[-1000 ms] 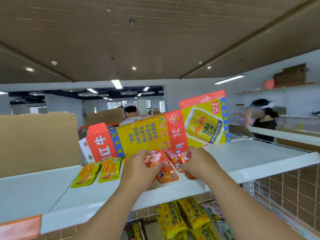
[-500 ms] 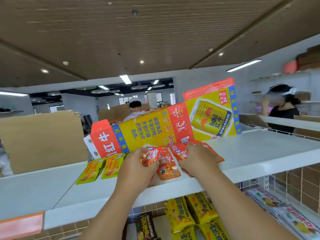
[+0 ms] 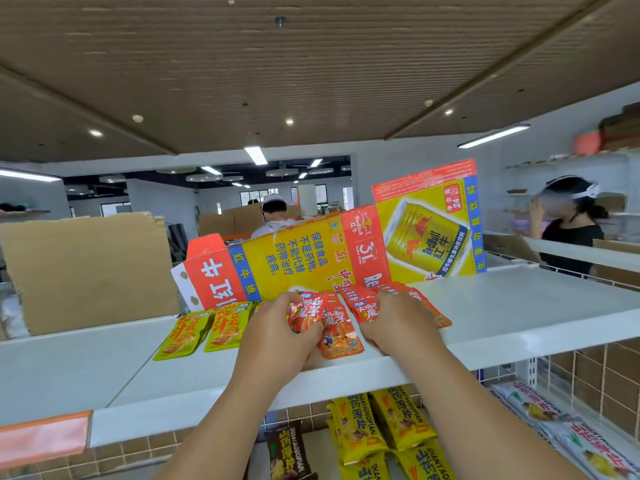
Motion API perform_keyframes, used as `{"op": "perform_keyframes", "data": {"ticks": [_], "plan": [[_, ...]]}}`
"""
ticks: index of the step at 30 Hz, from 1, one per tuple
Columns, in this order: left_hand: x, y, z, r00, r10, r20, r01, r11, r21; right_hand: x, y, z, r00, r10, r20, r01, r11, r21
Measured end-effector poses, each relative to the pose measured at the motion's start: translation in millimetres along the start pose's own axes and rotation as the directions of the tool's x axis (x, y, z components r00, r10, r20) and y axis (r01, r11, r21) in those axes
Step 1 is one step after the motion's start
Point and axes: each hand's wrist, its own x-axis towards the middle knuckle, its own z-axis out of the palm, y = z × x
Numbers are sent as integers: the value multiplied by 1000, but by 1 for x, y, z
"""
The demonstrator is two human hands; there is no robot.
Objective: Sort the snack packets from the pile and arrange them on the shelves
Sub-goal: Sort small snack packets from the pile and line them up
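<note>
Laying out snacks on the top shelf [image 3: 519, 306] looks like your step: just above it, your left hand [image 3: 277, 329] pinches one red packet [image 3: 306, 315], your right hand [image 3: 398, 325] clamps a red bunch [image 3: 365, 304]. Next, set them flat at 3 o'clock of the green packets [image 3: 225, 329], in a row.

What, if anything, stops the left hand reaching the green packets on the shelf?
Probably nothing, so yes: the green packets lie on the shelf just left of the left hand, though it grips a red packet.
</note>
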Motion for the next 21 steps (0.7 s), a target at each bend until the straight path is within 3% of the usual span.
{"op": "perform_keyframes", "data": {"ticks": [10,13,17,21], "plan": [[0,2,0,1000,14,-8,-14,1000,7,1,1,2,1000,29,-8,-29,1000,9],[-1,4,-1,1000,10,-5,-10,1000,8,-4,-1,-3,997,10,-70,-11,1000,-15],[-2,4,-1,999,26,-26,-26,1000,12,-12,-8,-8,965,-108,-239,116,993,19],[0,3,1,996,50,-76,-49,999,10,-25,-30,-7,950,-235,-208,269,951,152]]}}
